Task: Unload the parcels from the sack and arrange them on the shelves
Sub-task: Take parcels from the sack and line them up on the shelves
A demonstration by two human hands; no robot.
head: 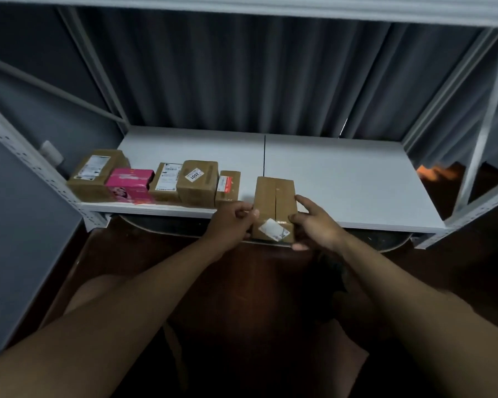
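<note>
A brown cardboard parcel sealed with glossy tape (274, 209) sits at the front edge of the white flat-panel shelf (342, 179), its near end overhanging the lip. A white rectangular label is stuck on its near face, and a tape seam runs lengthwise along its top. The left hand (232, 222) grips the parcel's left near corner, fingers (246, 214) curled against the cardboard. The right hand (314, 222) holds the right side, thumb lying along the top right edge and the other fingers wrapped around the lower near corner.

Further left on the same shelf, a row of five parcels stands along the front edge, each close beside the next. A taped brown box with a white shipping label (97, 175) is at the far left. Next come a shiny pink printed carton (130, 183), a flat brown box with a long white label (166, 180), a squat brown box marked "1002" (197, 179), and a narrow brown box with a red-and-white label (227, 186).

The shelf rests in a pale perforated metal frame (26, 156). A pleated grey curtain (242, 76) hangs behind.
</note>
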